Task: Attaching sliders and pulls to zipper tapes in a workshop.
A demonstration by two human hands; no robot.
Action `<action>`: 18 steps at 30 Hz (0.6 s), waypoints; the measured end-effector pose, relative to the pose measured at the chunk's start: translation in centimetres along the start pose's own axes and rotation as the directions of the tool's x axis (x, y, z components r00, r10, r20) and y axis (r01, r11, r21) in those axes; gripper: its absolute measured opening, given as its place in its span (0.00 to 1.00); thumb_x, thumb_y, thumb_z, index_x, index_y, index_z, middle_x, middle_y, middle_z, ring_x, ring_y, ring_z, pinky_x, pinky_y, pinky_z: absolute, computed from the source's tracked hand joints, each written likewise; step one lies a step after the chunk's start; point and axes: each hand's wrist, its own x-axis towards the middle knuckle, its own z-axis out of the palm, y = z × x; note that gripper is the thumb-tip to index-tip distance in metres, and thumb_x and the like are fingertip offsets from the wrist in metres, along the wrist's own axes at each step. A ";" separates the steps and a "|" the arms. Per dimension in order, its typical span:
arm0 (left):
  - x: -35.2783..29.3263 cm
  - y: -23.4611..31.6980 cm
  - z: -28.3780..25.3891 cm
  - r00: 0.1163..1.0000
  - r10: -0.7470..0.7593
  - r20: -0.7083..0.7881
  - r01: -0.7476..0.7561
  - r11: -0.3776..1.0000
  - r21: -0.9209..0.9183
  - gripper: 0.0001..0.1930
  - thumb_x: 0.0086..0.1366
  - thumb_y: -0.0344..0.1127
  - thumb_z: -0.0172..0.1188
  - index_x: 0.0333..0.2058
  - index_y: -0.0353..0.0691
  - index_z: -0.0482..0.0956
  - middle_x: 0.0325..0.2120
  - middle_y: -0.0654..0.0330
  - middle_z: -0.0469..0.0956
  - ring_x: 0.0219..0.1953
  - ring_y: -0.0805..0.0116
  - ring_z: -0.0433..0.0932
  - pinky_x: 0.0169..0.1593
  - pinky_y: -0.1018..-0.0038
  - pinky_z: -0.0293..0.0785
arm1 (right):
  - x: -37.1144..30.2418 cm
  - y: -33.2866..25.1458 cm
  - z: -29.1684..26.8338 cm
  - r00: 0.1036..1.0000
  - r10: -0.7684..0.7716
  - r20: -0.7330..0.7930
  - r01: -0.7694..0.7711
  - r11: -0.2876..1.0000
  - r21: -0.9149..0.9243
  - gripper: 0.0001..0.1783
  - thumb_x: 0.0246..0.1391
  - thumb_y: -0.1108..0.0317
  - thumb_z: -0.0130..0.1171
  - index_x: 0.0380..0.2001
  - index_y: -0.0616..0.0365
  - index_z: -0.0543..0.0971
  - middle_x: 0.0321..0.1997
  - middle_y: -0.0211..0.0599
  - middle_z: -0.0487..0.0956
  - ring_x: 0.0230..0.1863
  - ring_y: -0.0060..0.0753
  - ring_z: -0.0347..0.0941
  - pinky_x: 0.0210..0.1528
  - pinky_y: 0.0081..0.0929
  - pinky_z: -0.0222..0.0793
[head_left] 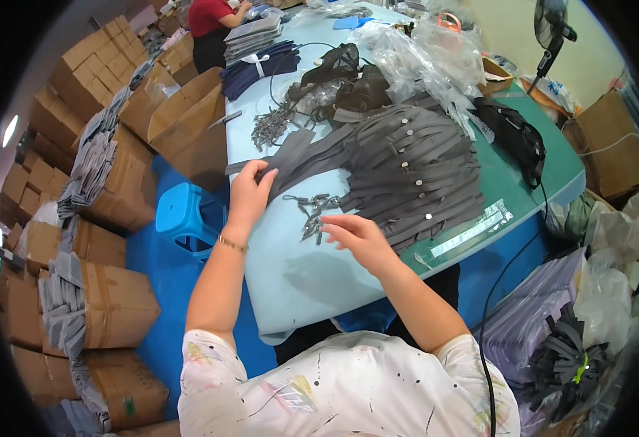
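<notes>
My left hand [250, 191] is closed on the end of a dark grey zipper tape [290, 156] at the left side of the table. My right hand [363, 242] hovers beside a small loose pile of grey metal zipper pulls [309, 207]. Its thumb and index finger are pinched together, with what looks like one small pull hanging at the tips. Beyond my right hand lies a thick spread of dark grey zipper tapes [436, 156], some bearing shiny silver spots. A larger heap of zipper pulls [272, 125] lies farther back.
Clear plastic bags [421, 54] and black bundles [348, 80] cover the table's far part. A black bag [512, 135] lies on the green mat [556, 171]. Cartons [119, 302] and a blue stool [179, 207] stand left. A person [210, 25] works at the far end.
</notes>
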 end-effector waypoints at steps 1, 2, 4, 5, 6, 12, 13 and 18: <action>-1.6 1.1 -0.2 0.995 -0.081 -0.051 0.073 0.986 -0.150 0.08 0.57 0.31 0.59 0.32 0.34 0.73 0.25 0.57 0.76 0.27 0.72 0.74 0.33 0.77 0.69 | 0.5 0.0 1.0 0.997 -0.001 0.074 -0.009 0.989 0.146 0.17 0.56 0.64 0.53 0.46 0.61 0.73 0.39 0.30 0.75 0.41 0.19 0.70 0.45 0.20 0.65; -3.4 2.4 -0.5 0.981 -0.170 -0.092 0.136 0.945 -0.297 0.09 0.57 0.32 0.60 0.31 0.32 0.73 0.24 0.59 0.76 0.27 0.73 0.74 0.33 0.76 0.69 | 0.8 -0.1 2.1 0.989 -0.015 0.150 -0.029 0.957 0.289 0.18 0.57 0.63 0.52 0.48 0.62 0.71 0.41 0.31 0.75 0.44 0.21 0.69 0.49 0.23 0.64; -7.7 6.1 -1.4 0.954 -0.299 -0.001 0.238 0.762 -0.602 0.06 0.59 0.30 0.58 0.31 0.33 0.73 0.26 0.63 0.75 0.29 0.78 0.72 0.35 0.80 0.69 | 1.1 -0.4 4.5 0.980 -0.090 0.176 0.014 0.920 0.391 0.19 0.58 0.62 0.50 0.49 0.63 0.70 0.44 0.32 0.74 0.47 0.24 0.69 0.52 0.25 0.63; -9.8 6.7 -0.4 0.927 -0.370 0.064 0.306 0.648 -0.697 0.05 0.61 0.29 0.56 0.33 0.34 0.72 0.29 0.62 0.75 0.32 0.77 0.72 0.37 0.81 0.69 | 1.9 0.3 5.1 0.971 -0.144 0.190 0.032 0.869 0.495 0.20 0.59 0.62 0.49 0.50 0.64 0.68 0.47 0.33 0.74 0.51 0.28 0.69 0.54 0.26 0.62; -11.8 7.7 -0.1 0.903 -0.412 0.121 0.342 0.522 -0.781 0.04 0.62 0.28 0.54 0.35 0.35 0.71 0.32 0.62 0.75 0.34 0.77 0.72 0.39 0.81 0.69 | 1.6 0.4 5.6 0.973 -0.162 0.165 0.066 0.880 0.470 0.19 0.59 0.63 0.48 0.50 0.63 0.68 0.49 0.34 0.73 0.50 0.27 0.69 0.52 0.26 0.64; -17.0 9.0 -0.9 0.880 -0.474 0.009 0.259 0.465 -0.847 0.23 0.65 0.33 0.49 0.56 0.35 0.55 0.54 0.53 0.61 0.56 0.67 0.60 0.60 0.70 0.54 | -0.6 0.5 7.0 0.986 -0.095 0.140 0.153 0.851 -0.502 0.19 0.56 0.69 0.48 0.51 0.61 0.67 0.40 0.39 0.77 0.34 0.32 0.77 0.30 0.25 0.71; -16.9 8.8 -1.1 0.896 -0.443 0.037 0.272 0.481 -0.834 0.27 0.66 0.35 0.48 0.60 0.35 0.49 0.57 0.52 0.58 0.59 0.64 0.56 0.61 0.68 0.52 | -1.0 1.3 7.4 0.939 -0.309 0.148 0.307 0.565 -0.766 0.22 0.51 0.71 0.49 0.51 0.64 0.67 0.33 0.37 0.75 0.28 0.32 0.75 0.25 0.25 0.70; -14.2 8.3 -0.5 0.791 -0.554 0.261 0.365 0.084 -0.927 0.21 0.66 0.32 0.45 0.56 0.32 0.56 0.51 0.48 0.66 0.54 0.60 0.66 0.56 0.68 0.62 | -3.3 3.7 8.9 0.849 -0.417 0.325 0.329 -0.065 -0.942 0.33 0.43 0.68 0.51 0.55 0.68 0.62 0.23 0.32 0.70 0.20 0.27 0.71 0.20 0.21 0.67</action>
